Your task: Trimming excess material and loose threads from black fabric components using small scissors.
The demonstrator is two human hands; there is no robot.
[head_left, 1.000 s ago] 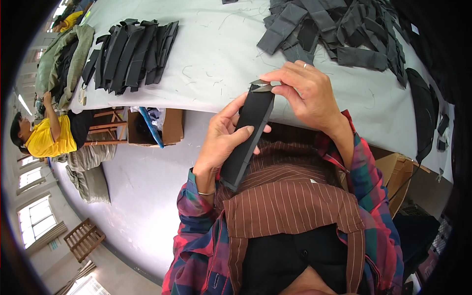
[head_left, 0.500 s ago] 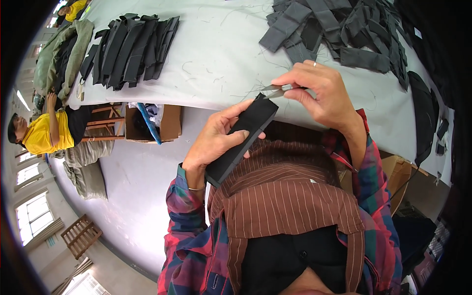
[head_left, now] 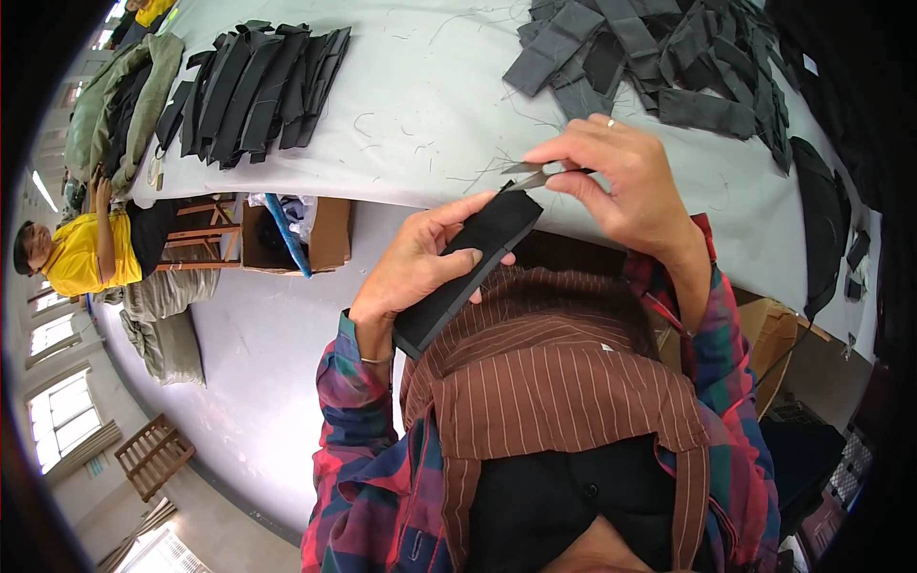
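My left hand (head_left: 415,263) grips a folded strip of black fabric (head_left: 468,267), thumb on top and fingertips curling round its lower edge. The strip slants from my wrist up to the right. At its upper end, my right hand (head_left: 621,177) pinches small metal thread snips (head_left: 544,175), whose blades are slightly apart near the strip's far corner. Thin loose threads show around the blade tips. Whether the blades touch a thread cannot be made out.
On the pale table (head_left: 401,105) lie a row of dark fabric strips (head_left: 258,91) at left and a loose heap of strips (head_left: 650,57) at right. A cardboard box (head_left: 330,234) stands beyond the table's edge. A person in yellow (head_left: 91,253) is at far left.
Both hands stay almost where they were. The snips have shifted slightly left at the strip's corner, and their blades look a little wider apart.
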